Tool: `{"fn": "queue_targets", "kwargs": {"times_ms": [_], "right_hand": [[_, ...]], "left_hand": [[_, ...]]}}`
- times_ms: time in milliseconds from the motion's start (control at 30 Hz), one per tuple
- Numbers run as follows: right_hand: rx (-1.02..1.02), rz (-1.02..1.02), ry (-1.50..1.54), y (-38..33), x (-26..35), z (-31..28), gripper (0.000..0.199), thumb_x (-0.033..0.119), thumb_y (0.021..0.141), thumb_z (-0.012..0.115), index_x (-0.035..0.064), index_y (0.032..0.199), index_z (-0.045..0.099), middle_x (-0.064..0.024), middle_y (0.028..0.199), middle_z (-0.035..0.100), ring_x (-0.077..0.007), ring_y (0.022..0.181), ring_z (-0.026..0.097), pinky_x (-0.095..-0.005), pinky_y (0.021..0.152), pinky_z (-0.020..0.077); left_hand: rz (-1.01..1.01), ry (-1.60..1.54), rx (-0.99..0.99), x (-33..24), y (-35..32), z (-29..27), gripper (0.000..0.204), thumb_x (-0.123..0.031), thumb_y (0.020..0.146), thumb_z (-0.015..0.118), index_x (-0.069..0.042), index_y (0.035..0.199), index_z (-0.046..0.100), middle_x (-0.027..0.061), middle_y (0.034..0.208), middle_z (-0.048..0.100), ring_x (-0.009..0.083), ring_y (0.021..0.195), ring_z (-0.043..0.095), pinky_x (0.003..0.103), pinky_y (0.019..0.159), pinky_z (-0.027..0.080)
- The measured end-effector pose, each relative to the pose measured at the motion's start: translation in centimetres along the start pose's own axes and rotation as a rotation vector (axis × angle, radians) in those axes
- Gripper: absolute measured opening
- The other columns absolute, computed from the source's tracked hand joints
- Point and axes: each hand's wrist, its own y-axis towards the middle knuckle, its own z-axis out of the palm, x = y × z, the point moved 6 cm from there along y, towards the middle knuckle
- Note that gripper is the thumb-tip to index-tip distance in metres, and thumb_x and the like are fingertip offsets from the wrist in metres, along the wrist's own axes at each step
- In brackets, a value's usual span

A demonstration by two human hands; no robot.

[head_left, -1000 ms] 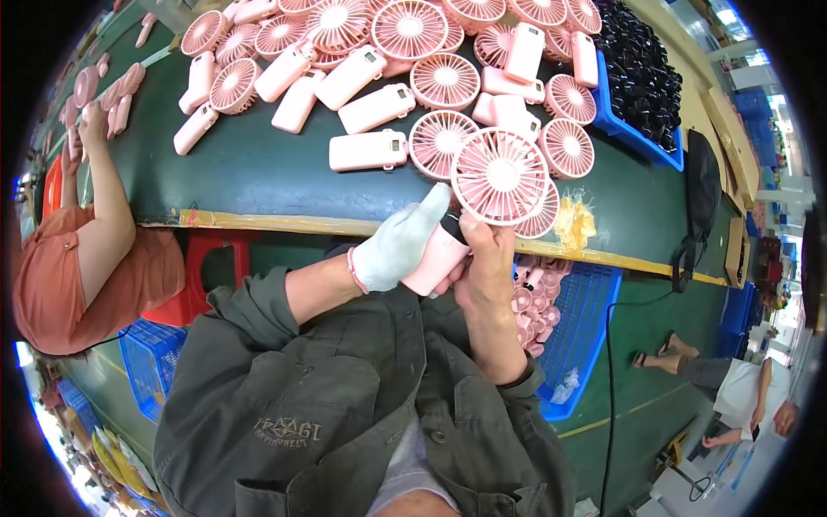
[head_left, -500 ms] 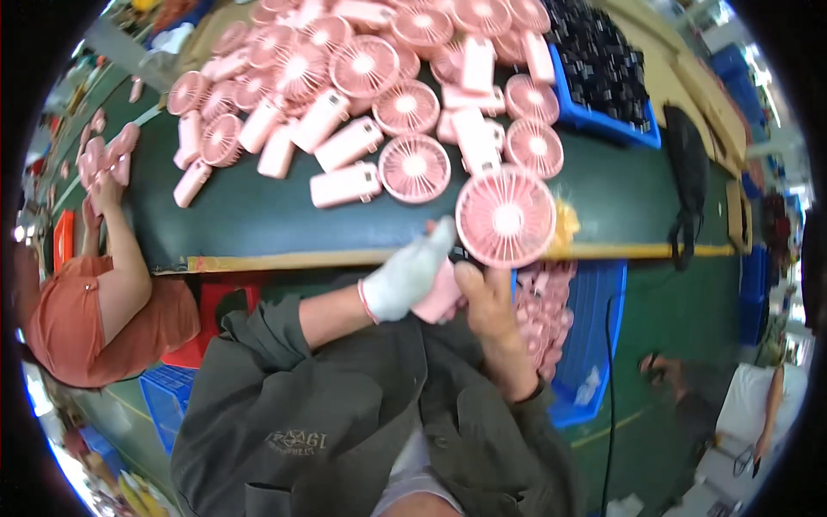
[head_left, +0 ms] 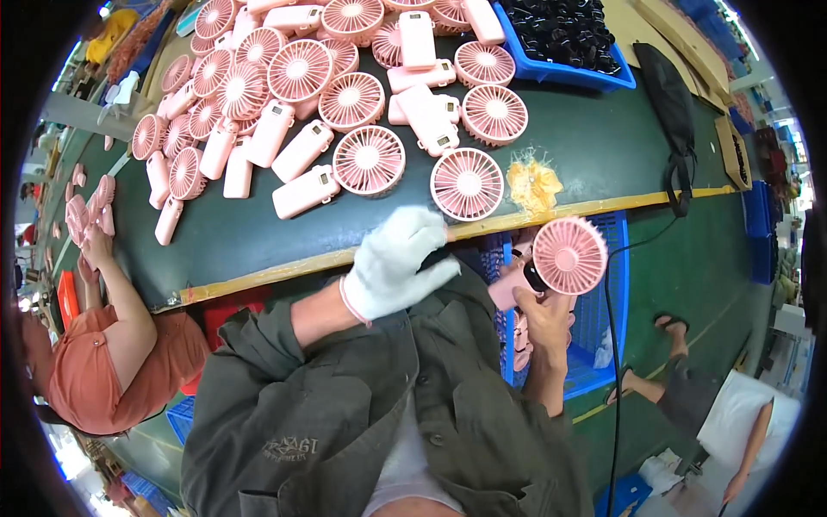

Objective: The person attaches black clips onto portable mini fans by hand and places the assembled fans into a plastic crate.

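Observation:
My right hand (head_left: 544, 326) is closed round a pink handheld fan (head_left: 569, 256), with a black part at its neck. The hand holds it over a blue crate (head_left: 622, 289), where more pink fans lie partly hidden beneath. My left hand (head_left: 396, 265), in a white glove, is open just before the table's near edge and holds nothing. Closest to it on the table (head_left: 482, 194) are a round pink fan head (head_left: 467, 183) and another fan lying on its side (head_left: 307, 191). Behind them is a big heap of pink fans (head_left: 301, 71).
A blue tray (head_left: 603, 82) of black parts stands at the far right, beside a black bag (head_left: 668, 99). Yellow tape scraps (head_left: 534, 183) stick near the edge. A co-worker (head_left: 103, 345) in orange handles fans at left. A black cable (head_left: 611, 362) hangs at right.
My hands have parted. My right hand has carried the fan right, from before my chest to above the crate; my gloved left hand has let go and moved slightly left, opening.

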Motion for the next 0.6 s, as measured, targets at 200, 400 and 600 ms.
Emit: {"fn": "queue_targets", "kwargs": {"times_ms": [200,400,600], "right_hand": [[-0.392,0.371,0.057,-4.2,-16.7,-12.1,0.040,-0.003,0.080,0.059,-0.0060,0.119,0.050,-0.0148,0.100,0.062,-0.0243,0.085,0.065,-0.0346,0.076,0.0547],[-0.564,0.529,0.548,-5.7,-23.4,-14.8,0.028,-0.005,0.083,0.058,-0.0071,0.111,0.058,-0.0169,0.103,0.063,-0.0303,0.089,0.065,-0.0449,0.079,0.0571],[-0.376,0.258,0.482,-2.7,-16.3,-13.0,0.051,-0.011,0.081,0.055,-0.0009,0.128,0.039,-0.0242,0.119,0.058,-0.0366,0.098,0.066,-0.0491,0.084,0.0564]], "left_hand": [[0.313,0.658,-0.160,1.6,6.6,-1.3,0.027,-0.007,0.075,0.064,-0.005,0.101,0.061,0.0129,0.109,0.058,0.0324,0.106,0.055,0.043,0.089,0.046],[0.337,0.683,0.215,4.1,10.8,1.1,0.027,-0.009,0.074,0.058,-0.008,0.100,0.063,0.0115,0.112,0.056,0.0293,0.109,0.052,0.043,0.099,0.038],[0.037,0.562,0.528,0.4,10.7,1.6,0.040,-0.024,0.063,0.077,-0.010,0.098,0.063,0.0087,0.099,0.063,0.0263,0.106,0.058,0.041,0.105,0.037]]}}
